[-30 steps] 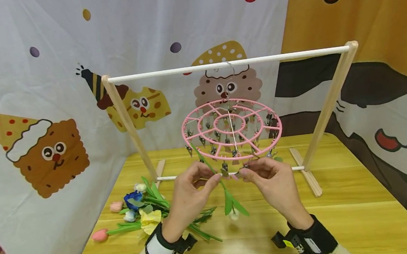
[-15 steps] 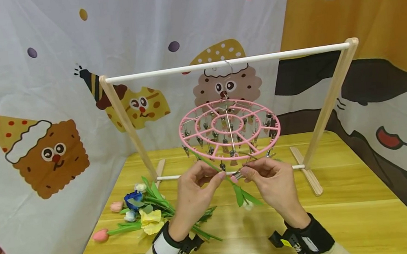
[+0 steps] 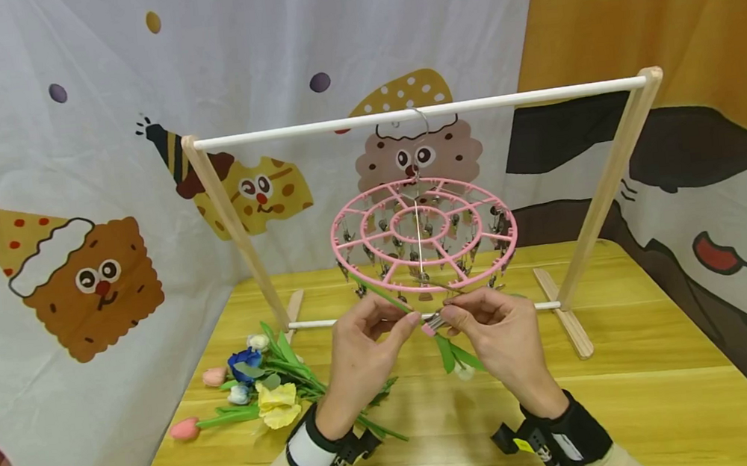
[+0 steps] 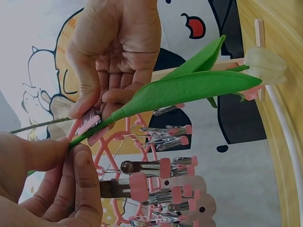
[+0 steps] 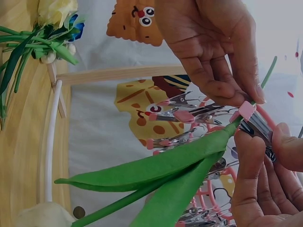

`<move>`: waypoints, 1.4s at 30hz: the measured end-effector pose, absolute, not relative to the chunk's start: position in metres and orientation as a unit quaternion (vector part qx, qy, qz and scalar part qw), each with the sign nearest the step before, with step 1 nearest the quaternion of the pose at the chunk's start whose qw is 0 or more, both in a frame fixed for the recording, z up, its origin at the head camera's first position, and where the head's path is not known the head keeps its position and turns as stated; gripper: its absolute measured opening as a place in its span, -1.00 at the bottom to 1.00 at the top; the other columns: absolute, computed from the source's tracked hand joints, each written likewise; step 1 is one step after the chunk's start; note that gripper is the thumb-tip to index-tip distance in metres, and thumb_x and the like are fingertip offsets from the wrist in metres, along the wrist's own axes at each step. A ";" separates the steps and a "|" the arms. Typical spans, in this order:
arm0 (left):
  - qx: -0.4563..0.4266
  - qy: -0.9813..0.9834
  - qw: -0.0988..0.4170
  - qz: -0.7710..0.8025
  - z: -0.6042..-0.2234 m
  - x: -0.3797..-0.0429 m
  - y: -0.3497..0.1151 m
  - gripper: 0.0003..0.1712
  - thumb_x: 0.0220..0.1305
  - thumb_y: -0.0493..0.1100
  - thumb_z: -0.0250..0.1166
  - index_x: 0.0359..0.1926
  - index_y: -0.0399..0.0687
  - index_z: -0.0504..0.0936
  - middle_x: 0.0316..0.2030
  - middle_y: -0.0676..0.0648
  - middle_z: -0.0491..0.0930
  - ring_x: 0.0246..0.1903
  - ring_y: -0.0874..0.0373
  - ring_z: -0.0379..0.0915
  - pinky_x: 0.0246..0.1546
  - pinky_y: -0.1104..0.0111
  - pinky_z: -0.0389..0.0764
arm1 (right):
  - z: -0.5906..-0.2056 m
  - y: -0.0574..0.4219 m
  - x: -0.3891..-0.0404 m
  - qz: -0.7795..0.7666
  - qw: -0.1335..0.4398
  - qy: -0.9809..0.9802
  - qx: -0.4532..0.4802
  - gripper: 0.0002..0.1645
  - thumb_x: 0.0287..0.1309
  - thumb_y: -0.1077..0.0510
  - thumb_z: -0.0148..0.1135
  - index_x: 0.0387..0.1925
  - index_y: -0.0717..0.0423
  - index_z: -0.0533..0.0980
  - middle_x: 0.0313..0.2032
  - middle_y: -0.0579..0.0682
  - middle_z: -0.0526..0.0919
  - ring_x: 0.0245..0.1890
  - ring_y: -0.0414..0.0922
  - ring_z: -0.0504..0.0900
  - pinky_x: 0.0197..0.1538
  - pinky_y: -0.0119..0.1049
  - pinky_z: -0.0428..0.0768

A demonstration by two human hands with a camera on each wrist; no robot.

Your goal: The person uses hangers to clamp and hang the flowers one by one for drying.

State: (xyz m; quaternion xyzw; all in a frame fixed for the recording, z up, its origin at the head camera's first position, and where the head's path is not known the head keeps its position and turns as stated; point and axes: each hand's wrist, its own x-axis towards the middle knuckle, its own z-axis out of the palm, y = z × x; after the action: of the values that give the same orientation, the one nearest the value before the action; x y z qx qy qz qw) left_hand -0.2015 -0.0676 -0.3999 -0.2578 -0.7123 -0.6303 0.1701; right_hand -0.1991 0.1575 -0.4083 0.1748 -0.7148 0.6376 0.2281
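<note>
Green stem (image 4: 82, 137) runs through the left hand (image 3: 363, 358), thumb and fingertips closed on it, white flower (image 4: 265, 65) beyond. Near the pink rack (image 3: 515, 230), the right hand (image 3: 504, 342) pinches a metal clip (image 5: 258, 126), its pink tips (image 5: 246, 110) astride the stem.

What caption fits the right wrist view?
Left hand pinching a green stem, right hand holding a pink-tipped metal clip at it.
</note>
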 end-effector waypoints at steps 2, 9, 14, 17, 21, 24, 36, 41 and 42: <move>-0.258 -0.711 0.170 -0.631 -0.400 -0.201 -0.067 -0.88 0.54 -0.28 0.59 -0.07 -0.11 0.79 -0.11 -0.20 0.89 -0.10 0.10 0.90 0.02 0.30 0.94 | -0.408 0.158 -0.199 0.638 0.226 -0.715 0.175 -0.91 0.43 0.42 0.58 -0.09 0.34 0.85 -0.31 -0.06 0.95 -0.41 -0.21 0.90 -0.26 -0.31 0.91; -0.250 -0.712 0.160 -0.636 -0.400 -0.200 -0.067 -0.87 0.54 -0.27 0.59 -0.07 -0.11 0.77 -0.12 -0.19 0.89 -0.10 0.12 0.90 0.00 0.34 0.93 | -0.408 0.159 -0.199 0.638 0.189 -0.727 0.168 -0.83 0.49 0.35 0.56 0.04 0.31 0.84 -0.21 -0.06 0.97 -0.34 -0.15 0.94 -0.16 -0.23 0.95; -0.254 -0.711 0.158 -0.636 -0.401 -0.200 -0.067 -0.89 0.56 -0.28 0.57 -0.05 -0.13 0.77 -0.10 -0.22 0.88 -0.10 0.10 0.90 0.00 0.33 0.93 | -0.410 0.160 -0.197 0.642 0.163 -0.732 0.160 -0.74 0.55 0.29 0.54 0.15 0.33 0.80 -0.15 -0.15 0.96 -0.29 -0.13 0.95 -0.07 -0.21 0.96; -0.259 -0.712 0.159 -0.633 -0.402 -0.201 -0.066 -0.90 0.58 -0.27 0.56 -0.03 -0.13 0.78 -0.08 -0.22 0.88 -0.10 0.08 0.90 0.01 0.30 0.94 | -0.411 0.160 -0.197 0.646 0.161 -0.729 0.158 -0.70 0.56 0.29 0.53 0.19 0.38 0.78 -0.12 -0.21 0.95 -0.26 -0.16 0.95 -0.06 -0.21 0.96; -0.255 -0.719 0.154 -0.628 -0.402 -0.200 -0.066 -0.89 0.58 -0.25 0.56 0.01 -0.12 0.80 -0.04 -0.19 0.89 -0.07 0.07 0.91 0.05 0.28 0.95 | -0.412 0.161 -0.198 0.650 0.163 -0.725 0.159 -0.70 0.56 0.30 0.53 0.20 0.35 0.78 -0.10 -0.23 0.95 -0.23 -0.19 0.96 -0.05 -0.21 0.96; -0.248 -0.726 0.148 -0.624 -0.402 -0.199 -0.067 -0.86 0.57 -0.24 0.57 0.04 -0.10 0.82 0.00 -0.16 0.89 -0.04 0.09 0.91 0.09 0.29 0.94 | -0.414 0.163 -0.197 0.649 0.165 -0.724 0.162 -0.71 0.56 0.32 0.52 0.20 0.30 0.79 -0.08 -0.23 0.95 -0.20 -0.21 0.96 -0.03 -0.19 0.96; -0.260 -0.740 0.154 -0.601 -0.405 -0.197 -0.070 -0.80 0.59 -0.19 0.57 0.13 -0.07 0.84 0.03 -0.11 0.91 -0.02 0.12 0.89 0.08 0.28 0.93 | -0.418 0.168 -0.196 0.651 0.176 -0.721 0.159 -0.70 0.56 0.34 0.51 0.22 0.30 0.78 -0.07 -0.23 0.95 -0.18 -0.22 0.95 -0.02 -0.24 0.95; -0.258 -0.753 0.153 -0.585 -0.408 -0.197 -0.072 -0.82 0.59 -0.17 0.58 0.10 -0.05 0.84 0.00 -0.08 0.92 -0.03 0.13 0.89 0.07 0.29 0.93 | -0.418 0.169 -0.196 0.652 0.178 -0.721 0.154 -0.71 0.55 0.35 0.51 0.21 0.31 0.78 -0.06 -0.25 0.95 -0.18 -0.21 0.95 -0.02 -0.27 0.94; -0.260 -0.756 0.155 -0.581 -0.409 -0.197 -0.073 -0.83 0.59 -0.16 0.58 0.09 -0.05 0.84 -0.01 -0.08 0.93 -0.03 0.13 0.89 0.06 0.29 0.93 | -0.418 0.170 -0.196 0.653 0.177 -0.721 0.152 -0.70 0.55 0.35 0.50 0.22 0.31 0.77 -0.05 -0.25 0.95 -0.17 -0.22 0.95 -0.02 -0.28 0.94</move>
State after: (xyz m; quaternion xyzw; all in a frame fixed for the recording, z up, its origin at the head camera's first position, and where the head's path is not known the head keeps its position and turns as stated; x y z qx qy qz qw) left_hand -0.1971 -0.0727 -0.4087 -0.2596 -0.7557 -0.5810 0.1549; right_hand -0.1958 0.1697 -0.4184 0.1520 -0.7206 0.6529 0.1771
